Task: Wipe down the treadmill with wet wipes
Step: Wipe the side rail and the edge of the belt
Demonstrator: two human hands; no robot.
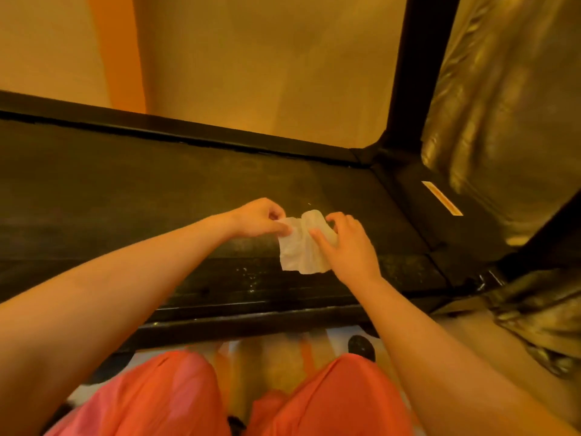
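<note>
Trousers point(176, 398): pink, nearest, two knees side by side.
Treadmill point(251, 319): dark near rail just beyond the knees.
Wet wipe point(298, 253): white, crumpled, held up over the belt point(125, 190), right of centre.
Left hand point(261, 217): thumb and fingers pinch the wipe's upper left corner.
Right hand point(349, 247): fingers curled, gripping its bunched right edge.
Upright post point(418, 67): black, far right corner.
Wall point(251, 58): plain, beyond.
</note>
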